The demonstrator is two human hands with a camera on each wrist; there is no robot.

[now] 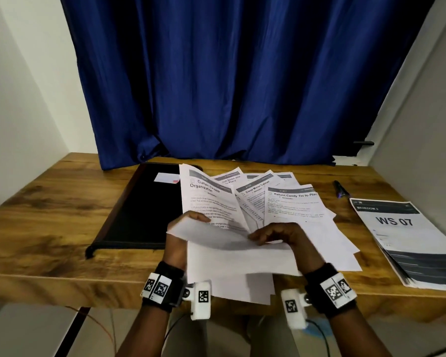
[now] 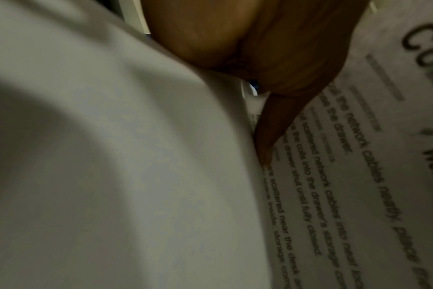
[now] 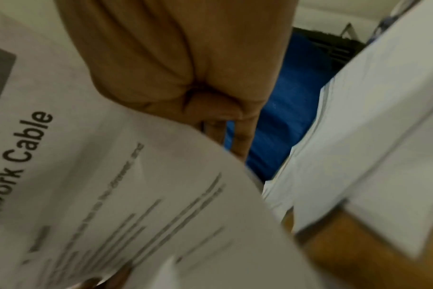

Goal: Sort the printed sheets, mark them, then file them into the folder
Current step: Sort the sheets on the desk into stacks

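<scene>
Several printed sheets (image 1: 291,204) are fanned out in the middle of the wooden table (image 1: 49,202). A curled sheet (image 1: 216,238), its blank back up, is held above them by both hands. My left hand (image 1: 191,217) grips its left edge, the thumb on top. My right hand (image 1: 276,234) pinches its right edge with curled fingers. The wrist views show this sheet's printed face (image 2: 346,176), headed "Network Cable" (image 3: 25,148). A black folder (image 1: 142,210) lies shut at the left, a small white label (image 1: 166,177) on it. A pen (image 1: 340,189) lies at the right.
A stapled booklet marked "WS 07" (image 1: 402,235) lies at the table's right edge. A blue curtain (image 1: 242,78) hangs behind the table. White walls close in on both sides. Some sheets overhang the table's front edge (image 1: 242,292).
</scene>
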